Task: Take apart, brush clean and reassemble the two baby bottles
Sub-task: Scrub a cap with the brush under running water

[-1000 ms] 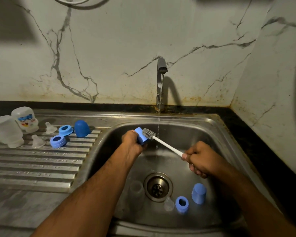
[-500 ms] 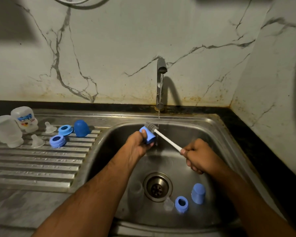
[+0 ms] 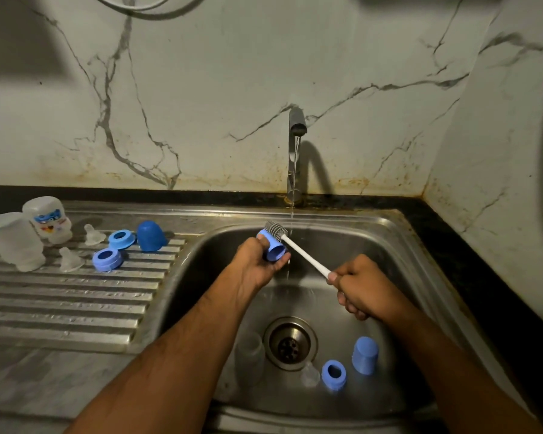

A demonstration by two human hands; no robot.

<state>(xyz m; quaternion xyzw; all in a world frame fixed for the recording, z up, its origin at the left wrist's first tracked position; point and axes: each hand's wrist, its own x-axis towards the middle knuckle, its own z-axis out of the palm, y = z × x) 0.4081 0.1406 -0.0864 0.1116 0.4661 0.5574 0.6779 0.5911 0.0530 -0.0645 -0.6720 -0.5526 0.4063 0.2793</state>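
Note:
My left hand grips a light blue bottle cap over the sink, just left of the water stream. My right hand holds the white handle of a bottle brush, whose grey bristle head lies against the cap's top. In the sink basin lie a blue cap, a blue collar ring, a clear teat and a clear bottle. On the drainboard stand two upturned clear bottles, two teats, two blue rings and a dark blue cap.
The tap runs a thin stream into the steel sink. The drain sits in the basin's middle. A ribbed drainboard stretches to the left. Marble walls close off the back and right.
Both hands have lifted toward the tap. The brush head has slid from inside the cap's side to over its top, and the cap has tilted.

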